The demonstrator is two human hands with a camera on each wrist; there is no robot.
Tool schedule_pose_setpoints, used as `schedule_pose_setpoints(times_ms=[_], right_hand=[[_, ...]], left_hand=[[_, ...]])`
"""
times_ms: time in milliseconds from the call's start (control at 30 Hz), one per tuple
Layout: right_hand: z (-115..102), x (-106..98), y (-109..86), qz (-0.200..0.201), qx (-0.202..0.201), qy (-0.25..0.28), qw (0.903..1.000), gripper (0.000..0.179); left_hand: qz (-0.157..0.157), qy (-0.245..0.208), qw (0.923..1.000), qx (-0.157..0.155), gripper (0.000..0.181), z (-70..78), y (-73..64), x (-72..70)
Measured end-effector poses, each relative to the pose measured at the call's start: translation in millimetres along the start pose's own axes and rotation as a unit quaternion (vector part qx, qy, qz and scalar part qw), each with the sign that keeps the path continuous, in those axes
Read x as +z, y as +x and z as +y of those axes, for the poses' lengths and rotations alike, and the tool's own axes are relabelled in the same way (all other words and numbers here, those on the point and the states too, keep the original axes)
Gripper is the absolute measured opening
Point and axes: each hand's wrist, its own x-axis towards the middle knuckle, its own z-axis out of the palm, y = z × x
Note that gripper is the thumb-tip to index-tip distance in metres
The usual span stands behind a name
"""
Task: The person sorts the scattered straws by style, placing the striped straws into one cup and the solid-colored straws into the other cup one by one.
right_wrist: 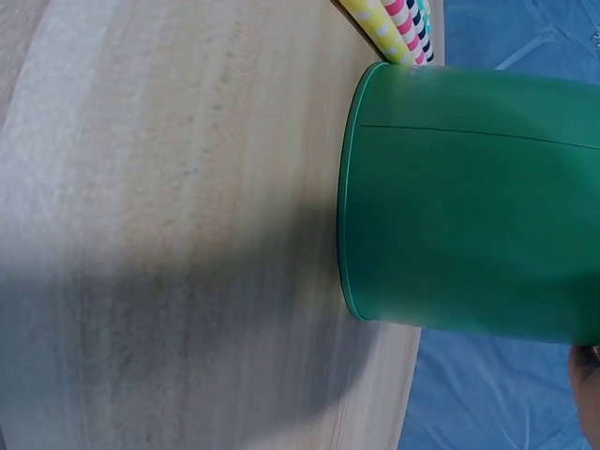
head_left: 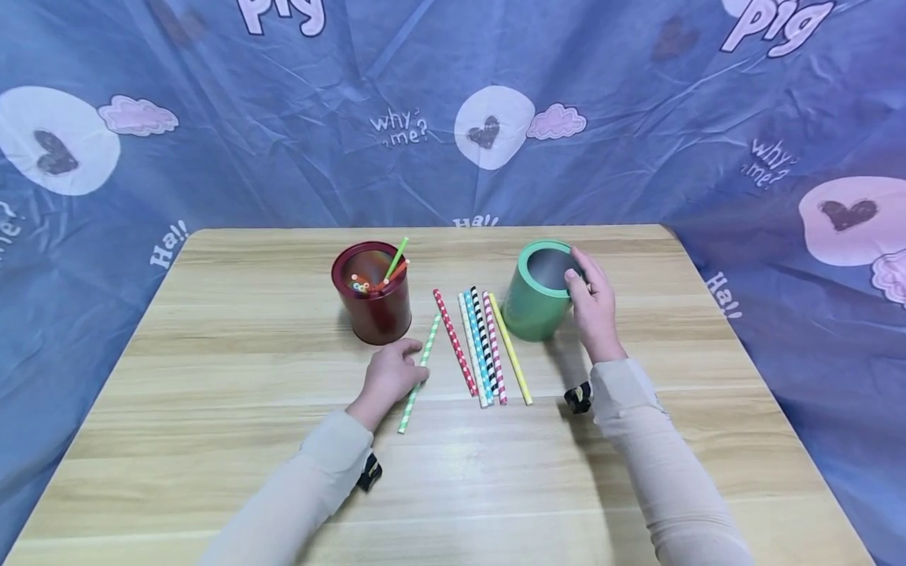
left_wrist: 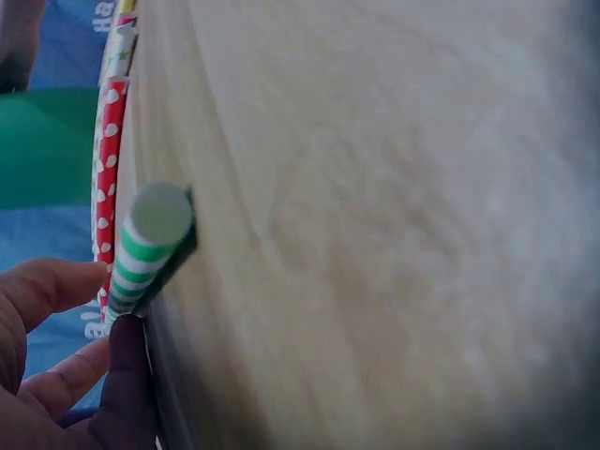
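Observation:
My left hand [head_left: 388,379] is low over the table, thumb and fingers on either side of a green-and-white striped paper straw [head_left: 406,417], pinching it near its middle. Seen close up in the left wrist view, that straw [left_wrist: 150,234] points its near end at the camera. My right hand [head_left: 597,318] grips the rim of a green can [head_left: 532,306], the thumb over the opening and the fingers along the outer wall. The can [right_wrist: 469,206] stands upright, its mouth showing a dark inside. Most of the right hand is out of the right wrist view.
Between the hands lie a red polka-dot straw [head_left: 455,343], several patterned straws [head_left: 481,346] side by side, and a yellow straw [head_left: 511,350] close to the green can. A dark red can [head_left: 382,318] holding several straws stands back left. Behind the table hangs a blue printed cloth [head_left: 283,157].

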Motion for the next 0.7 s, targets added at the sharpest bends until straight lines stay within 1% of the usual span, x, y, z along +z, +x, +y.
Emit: schedule_pose_setpoints(times_ms=[100, 167, 300, 467, 633, 700], right_hand=[[1.4, 0.2, 0.2, 0.000, 0.008, 0.007, 0.9999, 0.045], [2.1, -0.2, 0.4, 0.001, 0.015, 0.011, 0.9998, 0.045], [2.9, -1.0, 0.9, 0.004, 0.027, 0.024, 0.9993, 0.045], [3.4, -1.2, 0.7, 0.007, 0.028, 0.029, 0.9992, 0.045], [3.7, 1.5, -0.8, 0.005, 0.017, 0.029, 0.9994, 0.044], [12.7, 2.4, 1.8, 0.005, 0.007, 0.024, 0.9997, 0.043]], left_hand=[[0.002, 0.035, 0.9994, 0.008, 0.048, 2.0, 0.4, 2.7], [0.000, 0.046, 0.9989, 0.010, 0.049, 2.2, 1.1, 3.3], [-0.014, 0.047, 0.9988, -0.002, 0.050, 4.7, 4.1, 2.5], [-0.030, 0.044, 0.9984, -0.016, 0.051, 7.8, 7.8, 1.3], [-0.024, 0.043, 0.9984, -0.029, 0.049, 6.0, 9.8, -0.6], [-0.020, 0.042, 0.9983, -0.035, 0.047, 3.9, 10.8, -1.9]])
